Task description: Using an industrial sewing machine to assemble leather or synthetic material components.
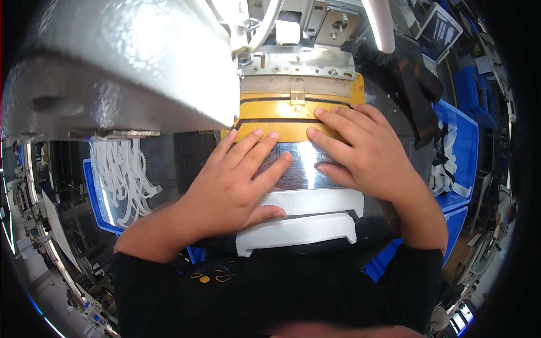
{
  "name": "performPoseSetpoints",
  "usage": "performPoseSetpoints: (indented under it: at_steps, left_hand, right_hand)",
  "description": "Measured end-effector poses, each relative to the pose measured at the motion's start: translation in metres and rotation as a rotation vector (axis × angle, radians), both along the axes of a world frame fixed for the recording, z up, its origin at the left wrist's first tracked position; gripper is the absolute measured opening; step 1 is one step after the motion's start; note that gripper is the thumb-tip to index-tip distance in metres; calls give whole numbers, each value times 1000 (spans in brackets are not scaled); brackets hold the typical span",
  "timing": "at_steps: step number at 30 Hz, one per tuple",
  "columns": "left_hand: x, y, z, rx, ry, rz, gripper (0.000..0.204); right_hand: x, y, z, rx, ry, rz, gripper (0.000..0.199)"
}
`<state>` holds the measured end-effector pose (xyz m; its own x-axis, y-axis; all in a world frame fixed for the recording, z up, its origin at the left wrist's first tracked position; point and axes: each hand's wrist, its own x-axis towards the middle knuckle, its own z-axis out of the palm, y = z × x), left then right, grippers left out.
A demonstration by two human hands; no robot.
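Note:
Both hands lie flat on a yellow plate (271,109) with dark slots, clamped along its far edge under a metal bar (307,66). My left hand (241,183) has its fingers spread, the tips at the plate's near left edge and the thumb over a white strip of material (324,201). On the plate's right side rest the fingertips of my right hand (363,147), fingers apart and nothing held. Shiny metal (293,174) shows between the hands. Nearer to me lies a second white strip (298,231) with bent-down ends, just below the first.
A large white machine body (135,67) fills the upper left. White strips (121,174) hang at the left over a blue bin (93,194). At the right, another blue bin (470,141) holds white and black pieces. A screen (439,31) stands at the far right.

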<state>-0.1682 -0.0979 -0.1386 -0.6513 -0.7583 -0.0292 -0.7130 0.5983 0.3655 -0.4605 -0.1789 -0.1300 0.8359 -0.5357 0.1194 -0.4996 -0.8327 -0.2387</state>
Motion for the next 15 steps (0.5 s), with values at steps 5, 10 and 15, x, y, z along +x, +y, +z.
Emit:
performPoseSetpoints:
  at_steps: [5, 10, 15]
  left_hand:
    - [4, 0, 3, -33, 0, 49, 77]
    - [9, -2, 3, -64, 0, 142, 76]
    - [11, 1, 6, -134, -82, 273, 78]
  right_hand:
    - [-2, -7, -3, -36, 4, -64, 57]
    - [-2, -14, -9, -49, 16, -99, 62]
    - [-3, -16, -12, -61, 18, -121, 67]
